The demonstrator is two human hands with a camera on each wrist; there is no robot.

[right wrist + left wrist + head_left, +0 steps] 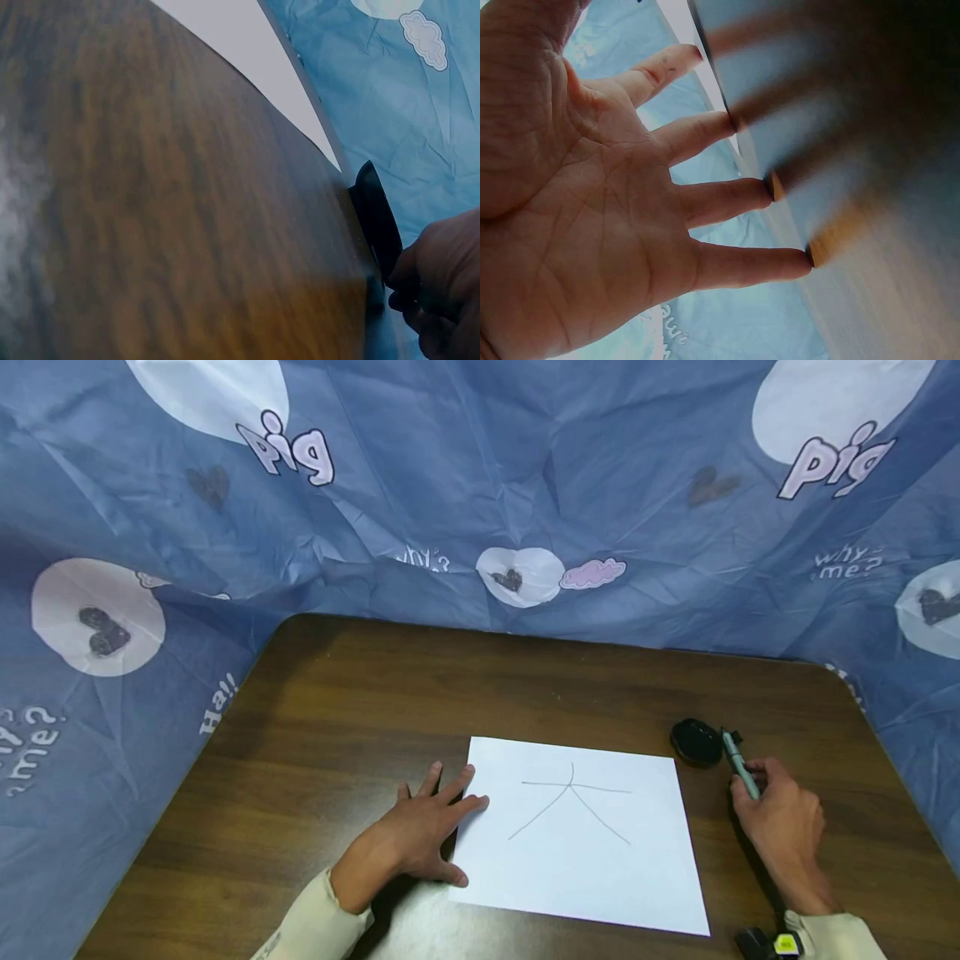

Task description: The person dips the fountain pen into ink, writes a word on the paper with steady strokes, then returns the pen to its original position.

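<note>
A white sheet of paper (577, 885) lies on the table, with a few thin dark strokes drawn on it: one crossbar, a short upright and two slanting legs. My left hand (420, 831) spreads its fingers over the sheet's left edge; the left wrist view shows the palm (607, 195) and straight fingers with their tips down. Right of the paper, my right hand (783, 818) pinches a pale green pen (738, 764) between thumb and fingers. The pen's far end is beside a black rounded object (696, 742), whose kind I cannot tell.
The brown wooden table (375, 685) has rounded far corners. A blue printed cloth (420, 468) hangs behind it and along its sides. A small black device with a yellow label (786, 943) sits at my right wrist.
</note>
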